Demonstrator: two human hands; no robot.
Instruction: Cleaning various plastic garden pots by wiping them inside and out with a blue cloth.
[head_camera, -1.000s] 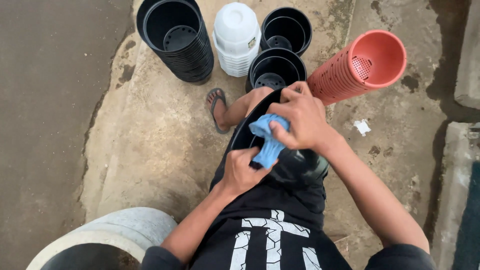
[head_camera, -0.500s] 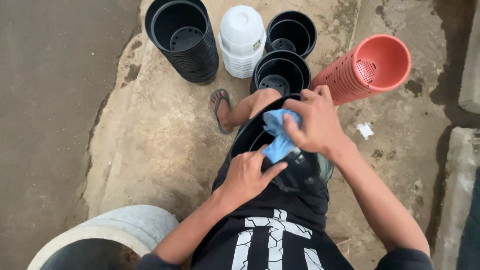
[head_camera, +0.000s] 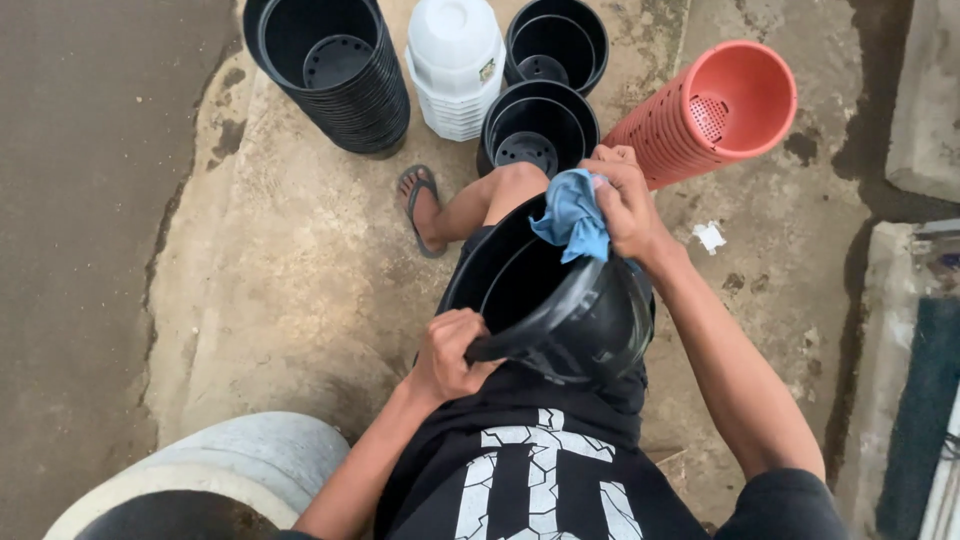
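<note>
- Your left hand (head_camera: 448, 352) had its fingers closed on the near rim of a black plastic pot (head_camera: 570, 310), which lay tilted across your lap with its mouth turned away from you.
- Your right hand (head_camera: 625, 200) had its fingers clenched round a blue cloth (head_camera: 572, 215), pressed against the pot's far rim.
- Your sandalled foot (head_camera: 422, 205) rested flat on the concrete floor (head_camera: 290, 270), just beyond the pot.
- A tall stack of black pots (head_camera: 335, 70) stood upright at the far left.
- A stack of white pots (head_camera: 455, 65) stood upside down just beside it.
- Two more black pot stacks (head_camera: 545, 95) stood one behind the other, close to your knee.
- A stack of terracotta-coloured pots (head_camera: 705, 115) lay on its side to the right, mouth facing you.
- A grey concrete ring (head_camera: 230, 460) sat at your lower left.
</note>
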